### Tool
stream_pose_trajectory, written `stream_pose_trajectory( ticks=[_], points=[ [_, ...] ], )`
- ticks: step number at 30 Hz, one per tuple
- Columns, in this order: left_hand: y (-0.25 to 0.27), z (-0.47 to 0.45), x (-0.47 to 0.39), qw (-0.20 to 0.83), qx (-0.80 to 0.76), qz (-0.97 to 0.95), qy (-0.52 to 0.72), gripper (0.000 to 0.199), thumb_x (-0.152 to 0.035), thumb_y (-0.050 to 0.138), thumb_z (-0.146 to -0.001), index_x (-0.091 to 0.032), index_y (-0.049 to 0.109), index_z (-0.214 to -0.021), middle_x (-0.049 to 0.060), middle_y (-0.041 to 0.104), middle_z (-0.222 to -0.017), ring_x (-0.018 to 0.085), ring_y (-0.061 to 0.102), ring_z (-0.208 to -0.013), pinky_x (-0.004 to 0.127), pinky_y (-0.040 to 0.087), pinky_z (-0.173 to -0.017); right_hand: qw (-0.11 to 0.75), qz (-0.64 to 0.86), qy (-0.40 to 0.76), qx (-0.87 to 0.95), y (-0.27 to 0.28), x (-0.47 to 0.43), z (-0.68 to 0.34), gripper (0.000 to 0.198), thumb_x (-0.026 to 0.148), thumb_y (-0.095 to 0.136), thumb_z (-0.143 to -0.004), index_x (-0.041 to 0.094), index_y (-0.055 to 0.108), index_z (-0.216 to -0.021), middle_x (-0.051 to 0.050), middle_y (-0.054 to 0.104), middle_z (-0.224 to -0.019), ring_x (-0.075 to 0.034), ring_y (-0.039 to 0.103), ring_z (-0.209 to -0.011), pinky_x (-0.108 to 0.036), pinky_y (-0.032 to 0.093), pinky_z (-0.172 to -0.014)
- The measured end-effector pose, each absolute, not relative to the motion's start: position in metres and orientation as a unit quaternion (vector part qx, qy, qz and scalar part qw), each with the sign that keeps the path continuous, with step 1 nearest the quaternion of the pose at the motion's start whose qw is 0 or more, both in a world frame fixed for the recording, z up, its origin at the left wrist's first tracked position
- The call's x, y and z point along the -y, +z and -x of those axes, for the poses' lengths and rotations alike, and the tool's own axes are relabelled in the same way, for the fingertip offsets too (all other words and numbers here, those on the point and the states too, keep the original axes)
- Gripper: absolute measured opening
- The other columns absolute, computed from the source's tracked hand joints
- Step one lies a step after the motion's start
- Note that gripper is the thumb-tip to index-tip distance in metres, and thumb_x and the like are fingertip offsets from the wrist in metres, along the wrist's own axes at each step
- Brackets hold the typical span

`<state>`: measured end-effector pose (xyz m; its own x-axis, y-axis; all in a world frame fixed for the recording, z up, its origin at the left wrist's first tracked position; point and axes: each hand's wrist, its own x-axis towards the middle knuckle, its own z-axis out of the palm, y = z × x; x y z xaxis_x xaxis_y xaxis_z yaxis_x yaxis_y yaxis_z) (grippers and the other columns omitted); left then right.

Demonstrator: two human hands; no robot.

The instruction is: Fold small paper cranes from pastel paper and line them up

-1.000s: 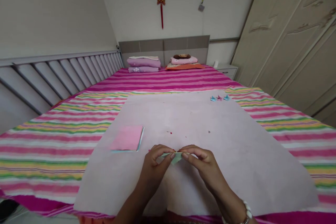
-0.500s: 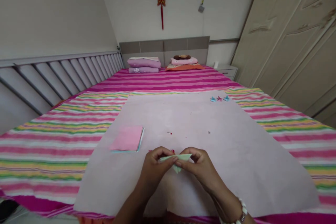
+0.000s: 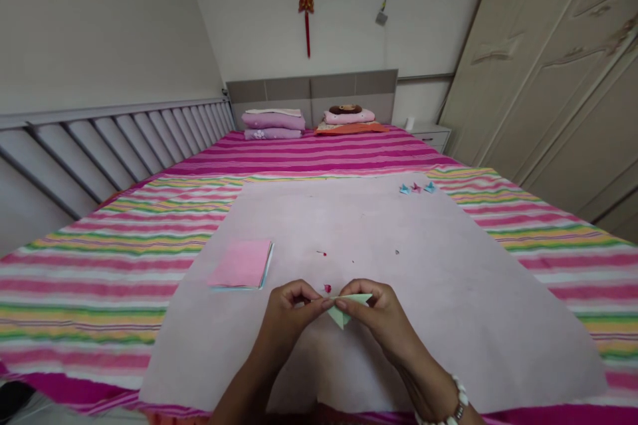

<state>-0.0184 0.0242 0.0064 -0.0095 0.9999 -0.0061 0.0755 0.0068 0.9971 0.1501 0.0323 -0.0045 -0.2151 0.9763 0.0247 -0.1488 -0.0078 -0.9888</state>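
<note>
Between my two hands is a folded piece of pale green origami paper (image 3: 341, 316), held just above the light sheet. My left hand (image 3: 293, 309) pinches its left end between thumb and fingers. On the other side my right hand (image 3: 371, 309) grips it, the thumb in front and the fingers behind. One pointed corner hangs down between the thumbs, and another sticks out over the right fingers. Part of the paper is hidden by my fingers. Just beyond my fingertips lies a small red scrap (image 3: 327, 288).
A stack of square paper (image 3: 242, 263), pink on top, lies at left on the light sheet (image 3: 448, 319). Three small folded paper figures (image 3: 417, 188) stand at its far right. Tiny bits (image 3: 322, 253) are scattered ahead. The striped bed (image 3: 100, 279) surrounds the sheet.
The green paper has shifted slightly right and turned in my hands. Its left point no longer shows past my left hand, which has drawn a little to the left.
</note>
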Motion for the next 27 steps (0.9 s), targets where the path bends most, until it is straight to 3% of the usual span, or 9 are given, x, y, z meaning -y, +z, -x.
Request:
stream_pose_trajectory(
  ticks=[11, 14, 17, 22, 27],
  points=[
    [0.001, 0.022, -0.025, 0.487, -0.530, -0.455, 0.524, 0.023, -0.037, 0.071, -0.069, -0.017, 0.064, -0.061, -0.003, 0.060, -0.058, 0.011, 0.052, -0.055, 0.022, 0.041, -0.054, 0.532, 0.425, 0.568, 0.463, -0.009, -0.030, -0.148, 0.018, 0.034, 0.074, -0.067, 0.018, 0.068, -0.065, 0.001, 0.062, -0.061, -0.014, 0.053, -0.057, -0.026, 0.041, -0.056],
    [-0.002, 0.022, -0.026, 0.490, -0.509, -0.448, 0.548, 0.020, -0.034, 0.074, -0.066, -0.018, 0.066, -0.075, 0.003, 0.068, -0.081, 0.015, 0.059, -0.072, 0.025, 0.046, -0.064, 0.544, 0.432, 0.551, 0.463, -0.012, -0.031, -0.149, 0.018, 0.034, 0.075, -0.067, 0.018, 0.069, -0.066, 0.000, 0.063, -0.062, -0.014, 0.054, -0.058, -0.026, 0.042, -0.057],
    [-0.005, 0.014, -0.026, 0.524, -0.454, -0.474, 0.542, 0.040, -0.025, 0.080, -0.058, -0.019, 0.066, -0.095, 0.008, 0.067, -0.104, 0.020, 0.061, -0.091, 0.030, 0.047, -0.079, 0.558, 0.415, 0.542, 0.471, -0.014, -0.031, -0.146, 0.016, 0.033, 0.074, -0.068, 0.018, 0.069, -0.066, -0.001, 0.065, -0.068, -0.016, 0.057, -0.065, -0.027, 0.044, -0.062],
    [-0.014, 0.004, -0.023, 0.572, -0.426, -0.477, 0.513, 0.014, -0.030, 0.067, -0.075, -0.017, 0.070, -0.079, 0.003, 0.070, -0.078, 0.017, 0.062, -0.080, 0.030, 0.046, -0.078, 0.578, 0.380, 0.517, 0.504, -0.012, -0.027, -0.142, 0.013, 0.033, 0.072, -0.071, 0.020, 0.071, -0.070, -0.004, 0.066, -0.079, -0.020, 0.058, -0.079, -0.030, 0.046, -0.072],
    [-0.019, 0.012, -0.024, 0.586, -0.430, -0.453, 0.516, 0.020, -0.029, 0.064, -0.079, -0.020, 0.072, -0.094, 0.003, 0.073, -0.087, 0.019, 0.064, -0.086, 0.033, 0.044, -0.087, 0.526, 0.380, 0.579, 0.494, -0.002, -0.024, -0.146, 0.028, 0.044, 0.059, -0.082, 0.019, 0.071, -0.077, -0.005, 0.064, -0.075, -0.019, 0.057, -0.077, -0.031, 0.045, -0.073]
  ],
)
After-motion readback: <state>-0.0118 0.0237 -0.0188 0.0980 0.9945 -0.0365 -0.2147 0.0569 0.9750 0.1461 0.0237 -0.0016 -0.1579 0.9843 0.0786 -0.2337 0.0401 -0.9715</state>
